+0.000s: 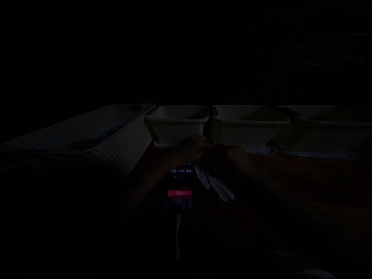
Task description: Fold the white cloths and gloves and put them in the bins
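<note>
In very dim light, my left hand [193, 148] reaches in with its fingers closed near the cuff end of a white glove [216, 185]. Close beside it, my right hand [232, 155] is closed at the same end of the glove. The glove's pale fingers point down and toward me below my hands; its upper part is hidden in shadow. Just left of the glove lies a lit phone [180, 190] showing a timer and a red bar.
A white perforated basket [116, 155] with dark contents stands on the left. Along the back are three white bins, one left [177, 126], one middle [247, 131], one right [316, 135]. A cable [177, 228] runs from the phone. Something pale [319, 273] lies at the lower right.
</note>
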A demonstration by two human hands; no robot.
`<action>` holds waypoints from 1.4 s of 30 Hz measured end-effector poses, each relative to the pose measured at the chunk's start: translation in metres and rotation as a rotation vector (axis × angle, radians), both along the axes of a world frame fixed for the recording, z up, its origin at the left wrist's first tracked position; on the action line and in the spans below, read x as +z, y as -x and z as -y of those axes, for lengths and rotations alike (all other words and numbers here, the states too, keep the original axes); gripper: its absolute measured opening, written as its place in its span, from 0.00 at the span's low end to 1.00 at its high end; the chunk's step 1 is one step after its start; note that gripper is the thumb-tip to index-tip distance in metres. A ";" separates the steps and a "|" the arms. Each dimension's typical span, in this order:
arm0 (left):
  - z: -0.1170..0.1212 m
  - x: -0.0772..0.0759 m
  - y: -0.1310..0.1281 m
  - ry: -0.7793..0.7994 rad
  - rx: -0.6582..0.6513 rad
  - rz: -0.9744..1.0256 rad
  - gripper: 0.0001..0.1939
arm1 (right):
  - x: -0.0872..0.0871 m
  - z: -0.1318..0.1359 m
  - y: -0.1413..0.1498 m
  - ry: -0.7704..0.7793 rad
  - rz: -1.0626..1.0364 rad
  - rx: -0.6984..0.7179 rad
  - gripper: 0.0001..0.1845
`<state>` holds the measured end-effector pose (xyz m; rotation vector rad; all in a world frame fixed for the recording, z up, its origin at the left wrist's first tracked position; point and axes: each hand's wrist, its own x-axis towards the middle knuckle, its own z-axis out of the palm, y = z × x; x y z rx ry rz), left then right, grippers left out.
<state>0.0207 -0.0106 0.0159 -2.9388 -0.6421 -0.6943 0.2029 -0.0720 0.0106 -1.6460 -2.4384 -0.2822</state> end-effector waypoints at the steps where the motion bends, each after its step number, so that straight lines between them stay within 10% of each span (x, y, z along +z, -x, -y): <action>1: 0.001 0.000 0.000 0.008 -0.003 0.013 0.10 | 0.000 0.000 0.000 -0.002 -0.007 0.006 0.14; 42: 0.001 0.001 -0.002 0.192 0.032 0.140 0.10 | 0.008 0.009 0.002 -0.010 -0.024 -0.002 0.14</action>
